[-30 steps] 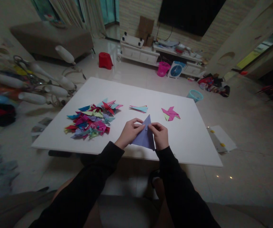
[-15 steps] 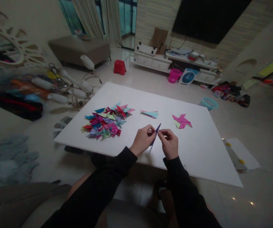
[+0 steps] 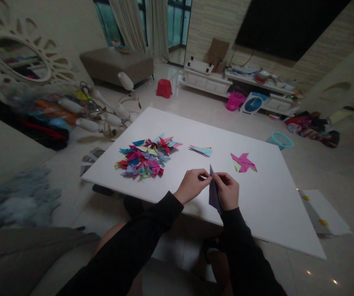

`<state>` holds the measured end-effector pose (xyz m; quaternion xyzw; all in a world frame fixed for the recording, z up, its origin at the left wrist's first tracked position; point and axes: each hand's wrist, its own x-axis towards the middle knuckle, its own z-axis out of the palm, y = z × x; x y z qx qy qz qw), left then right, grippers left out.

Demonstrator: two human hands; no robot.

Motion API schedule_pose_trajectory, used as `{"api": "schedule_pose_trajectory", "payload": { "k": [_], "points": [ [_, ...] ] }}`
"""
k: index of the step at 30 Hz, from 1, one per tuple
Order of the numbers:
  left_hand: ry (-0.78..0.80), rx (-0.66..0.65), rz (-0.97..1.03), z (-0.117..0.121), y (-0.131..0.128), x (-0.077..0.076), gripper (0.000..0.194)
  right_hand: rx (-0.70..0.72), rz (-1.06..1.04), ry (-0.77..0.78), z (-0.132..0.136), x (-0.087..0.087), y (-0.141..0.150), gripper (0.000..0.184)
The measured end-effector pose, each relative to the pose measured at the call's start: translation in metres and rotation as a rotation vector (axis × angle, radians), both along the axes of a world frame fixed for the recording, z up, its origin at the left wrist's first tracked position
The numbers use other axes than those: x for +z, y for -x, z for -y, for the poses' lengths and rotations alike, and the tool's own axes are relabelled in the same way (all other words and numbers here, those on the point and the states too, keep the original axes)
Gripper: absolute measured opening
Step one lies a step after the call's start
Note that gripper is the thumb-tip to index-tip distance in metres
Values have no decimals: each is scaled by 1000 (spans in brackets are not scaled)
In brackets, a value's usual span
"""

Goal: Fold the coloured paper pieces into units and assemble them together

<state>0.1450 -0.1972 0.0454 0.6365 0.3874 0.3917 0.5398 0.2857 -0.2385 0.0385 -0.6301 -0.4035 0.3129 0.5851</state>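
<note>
A folded purple paper (image 3: 214,196) is held up over the front edge of the white table (image 3: 263,197). My right hand (image 3: 228,190) pinches it near its top, and the paper hangs down beside the palm. The fingertips of my left hand (image 3: 193,184) are closed at the paper's upper left edge. To the left lies a heap of colourful folded paper pieces (image 3: 146,158). Beyond my hands rests a small stack of folded paper strips (image 3: 200,151), light blue on top. A pink and pale green paper pinwheel (image 3: 244,163) lies flat to the right.
Beyond the table stand a red stool (image 3: 164,88), a pink bin (image 3: 234,101) and a light blue basket (image 3: 280,140). A lamp with white shades (image 3: 87,124) is close to the table's left corner. A white panel (image 3: 326,211) sits low at the right.
The purple paper has turned from a thin slanted edge to show its broader face, pointing downward. My left fingers have shifted up to its top. The whole view has swung slightly left.
</note>
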Motion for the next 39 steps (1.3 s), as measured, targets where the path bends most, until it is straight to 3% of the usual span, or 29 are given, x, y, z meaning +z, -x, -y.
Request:
{"api": "schedule_pose_trajectory", "payload": {
  "k": [4,6,9,13,17,24,29,32,35,39],
  "points": [
    [355,1,227,-11,1,-9,37,71,-58,60,-3,1,1,31],
    [426,-22,267,-15,2,-11,42,136,-79,73,-3,3,3,32],
    [418,-25,264,-21,6,-11,37,236,-127,78,-2,5,5,34],
    [402,70,292,-30,12,-7,33,303,-139,173,-1,2,2,39],
    [467,167,400,-36,17,-9,32,320,-83,209,3,4,-3,37],
    [498,349,543,-23,7,-22,42,264,24,103,10,9,-12,24],
    [308,291,448,-15,-6,-39,36,249,40,76,12,8,-17,18],
    [301,365,372,-21,-8,-56,34,222,36,90,17,14,-20,17],
    [325,479,268,-35,-7,-71,28,237,109,98,25,23,-20,15],
    [313,475,131,-71,-14,-80,28,361,382,168,41,32,-15,11]
  ]
}}
